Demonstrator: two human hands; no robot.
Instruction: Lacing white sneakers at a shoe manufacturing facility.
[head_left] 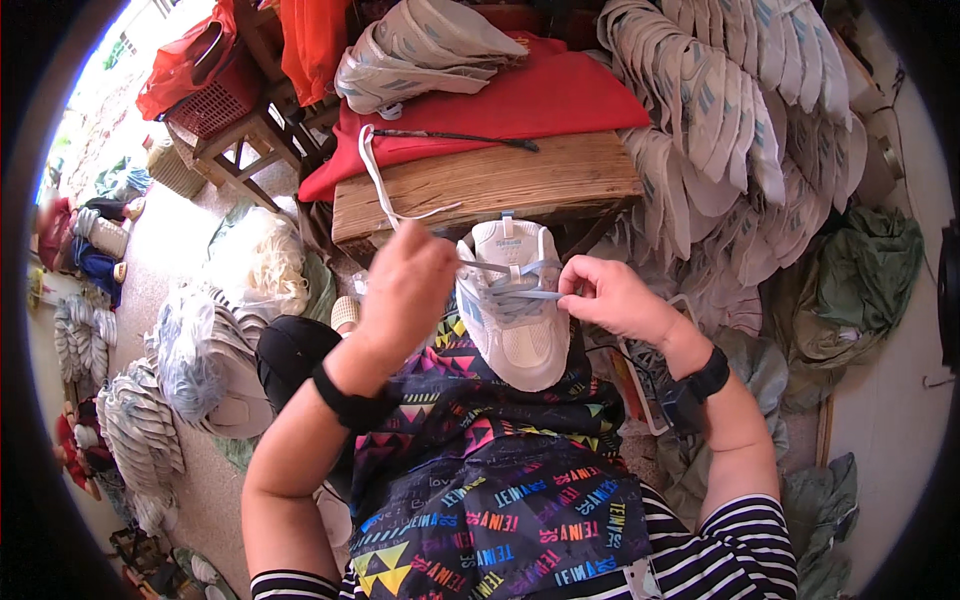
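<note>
A white shoe upper (520, 345) with pale blue-grey trim rests on my lap, toe toward me, against the edge of a wooden bench. A blue-grey shoelace (520, 294) crosses its eyelets. My right hand (612, 297) is closed at the upper's right side, thumb and finger pinching the lace. On the left, my left hand (408, 285) is raised and curled, slightly blurred by motion. A stretch of the lace runs taut from the eyelets to its fingers. Behind that hand, a loose white lace (376, 180) hangs over the bench edge.
The wooden bench (480, 185) bears a red cloth (580, 95), a thin dark tool (515, 143) and stacked uppers (425, 55). More uppers (710, 110) hang in rows at right. Bundles in plastic (190, 350) lie on the left floor. A red basket (210, 105) stands on a stool.
</note>
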